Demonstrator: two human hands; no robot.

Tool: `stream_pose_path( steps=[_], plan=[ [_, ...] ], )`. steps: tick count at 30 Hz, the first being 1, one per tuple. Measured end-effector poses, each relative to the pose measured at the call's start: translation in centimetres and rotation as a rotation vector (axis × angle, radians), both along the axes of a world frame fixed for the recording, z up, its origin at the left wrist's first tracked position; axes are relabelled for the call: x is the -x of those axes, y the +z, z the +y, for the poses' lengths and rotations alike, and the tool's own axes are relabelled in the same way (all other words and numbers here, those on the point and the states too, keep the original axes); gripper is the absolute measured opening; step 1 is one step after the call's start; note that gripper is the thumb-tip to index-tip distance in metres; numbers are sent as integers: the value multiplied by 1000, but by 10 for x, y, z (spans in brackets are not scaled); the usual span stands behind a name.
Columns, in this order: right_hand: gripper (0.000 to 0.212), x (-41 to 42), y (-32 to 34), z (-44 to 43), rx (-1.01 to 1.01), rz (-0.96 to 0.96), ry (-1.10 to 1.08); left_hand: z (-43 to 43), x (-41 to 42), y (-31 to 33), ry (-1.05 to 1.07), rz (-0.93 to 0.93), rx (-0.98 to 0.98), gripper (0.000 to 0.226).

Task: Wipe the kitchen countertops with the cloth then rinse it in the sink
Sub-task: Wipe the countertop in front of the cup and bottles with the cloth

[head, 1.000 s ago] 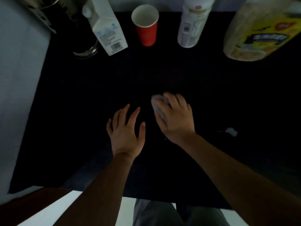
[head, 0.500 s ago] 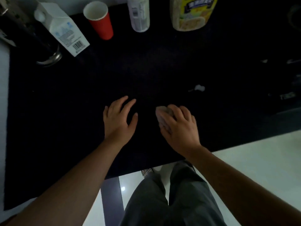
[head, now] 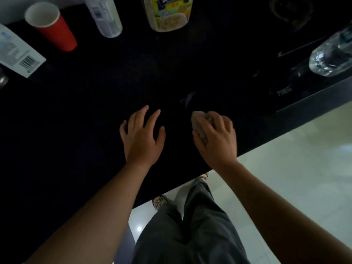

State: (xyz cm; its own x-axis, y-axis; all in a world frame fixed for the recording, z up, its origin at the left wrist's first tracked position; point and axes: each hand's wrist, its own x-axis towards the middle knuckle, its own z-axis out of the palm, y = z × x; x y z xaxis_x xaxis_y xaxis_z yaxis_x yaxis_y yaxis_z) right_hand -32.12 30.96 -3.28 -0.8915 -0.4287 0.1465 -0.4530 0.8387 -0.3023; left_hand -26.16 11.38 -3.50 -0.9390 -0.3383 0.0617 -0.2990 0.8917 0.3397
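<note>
The black countertop (head: 80, 115) fills most of the view. My right hand (head: 217, 140) grips a small bunched grey cloth (head: 199, 121) and holds it down on the counter, close to the front edge. The cloth shows only at my fingertips and thumb; the hand covers its other part. My left hand (head: 142, 136) rests flat on the counter with spread fingers, a short way left of the cloth and apart from it. No sink is in view.
Along the back stand a red paper cup (head: 51, 25), a white carton (head: 17, 54), a white bottle (head: 104, 16) and a yellow-labelled jar (head: 168, 14). A clear plastic bottle (head: 333, 52) lies at the right. Pale floor (head: 295, 168) lies beyond the counter's front edge.
The view has swung to the right, so the back objects slid left. My right hand with the cloth has moved right along the counter, away from my left hand.
</note>
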Motion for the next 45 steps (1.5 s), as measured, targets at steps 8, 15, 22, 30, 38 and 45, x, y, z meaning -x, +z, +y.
stream_pose_path(
  steps=[8,15,22,30,38,45],
  plan=[
    [43,85,9,-72,-5,-79,-227,2,3,1,34,-27,32,47],
    [45,56,10,-19,-53,-36,234,4,5,4,61,-34,30,47],
    [43,142,11,-92,-24,-97,9,5,5,4,92,-59,33,46],
    [42,129,8,-50,-50,-59,503,-12,14,16,125,12,-81,40],
    [39,164,9,-206,17,-30,306,-65,58,3,516,-103,17,50],
    [44,134,-1,-121,-9,-30,604,-68,56,-2,522,-22,24,48]
  ],
)
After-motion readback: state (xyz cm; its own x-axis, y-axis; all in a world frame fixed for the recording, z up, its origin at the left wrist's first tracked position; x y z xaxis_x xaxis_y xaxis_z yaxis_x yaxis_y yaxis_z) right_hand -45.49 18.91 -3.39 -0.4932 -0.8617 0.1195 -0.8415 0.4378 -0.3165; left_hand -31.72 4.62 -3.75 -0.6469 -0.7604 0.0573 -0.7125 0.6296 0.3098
